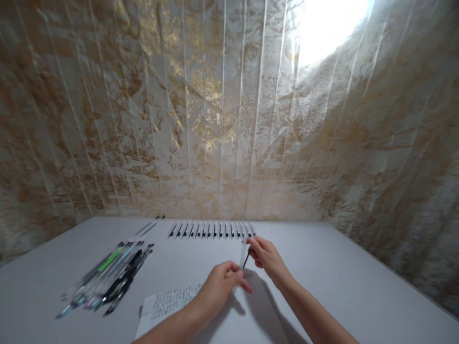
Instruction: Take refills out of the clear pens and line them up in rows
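Observation:
Over the paper, my left hand is closed in a pinch on the lower end of a clear pen barrel, which stands nearly upright. My right hand is just above and to the right, its fingers closed around a thin black pen refill that slants down toward my left fingertips. The barrel's top end is beside my right thumb and finger; whether they touch it I cannot tell. Under my hands lies a sheet of paper with handwriting on its left part, partly covered by my left arm.
At the back of the white table a row of clear pens with black tips lies evenly spaced. To the left is a blurred pile of assorted pens, one bright green. Two thin dark sticks lie behind it. A shiny gold-patterned curtain hangs behind.

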Motion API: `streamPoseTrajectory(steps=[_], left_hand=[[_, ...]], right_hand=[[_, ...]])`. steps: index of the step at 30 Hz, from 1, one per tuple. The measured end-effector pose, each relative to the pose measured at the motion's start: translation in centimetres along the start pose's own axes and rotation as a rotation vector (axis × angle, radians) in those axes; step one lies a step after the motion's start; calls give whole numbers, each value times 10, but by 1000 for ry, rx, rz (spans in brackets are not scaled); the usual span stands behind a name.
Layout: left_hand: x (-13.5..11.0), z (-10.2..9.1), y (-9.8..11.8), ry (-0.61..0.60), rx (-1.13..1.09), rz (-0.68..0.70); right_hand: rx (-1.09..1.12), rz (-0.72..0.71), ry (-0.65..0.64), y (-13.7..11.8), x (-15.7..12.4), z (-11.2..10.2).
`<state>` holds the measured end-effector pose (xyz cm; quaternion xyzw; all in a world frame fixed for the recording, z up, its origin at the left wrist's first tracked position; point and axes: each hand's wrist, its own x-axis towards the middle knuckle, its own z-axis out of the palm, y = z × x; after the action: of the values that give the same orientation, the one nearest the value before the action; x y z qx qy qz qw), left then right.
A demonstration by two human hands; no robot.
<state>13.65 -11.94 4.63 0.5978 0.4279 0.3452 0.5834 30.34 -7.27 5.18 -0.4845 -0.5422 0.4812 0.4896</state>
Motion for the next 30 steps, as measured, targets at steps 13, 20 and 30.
streamPoseTrajectory(steps=[13, 20, 30], left_hand=[[61, 20, -8, -49, 71, 72], [92, 31, 1, 48, 277, 96], [35, 19, -15, -314, 1136, 177]], right_hand=[[-80, 52, -52, -13, 53, -35], [-345, 87, -76, 5, 70, -43], [-1019, 177, 46, 20, 134, -86]])
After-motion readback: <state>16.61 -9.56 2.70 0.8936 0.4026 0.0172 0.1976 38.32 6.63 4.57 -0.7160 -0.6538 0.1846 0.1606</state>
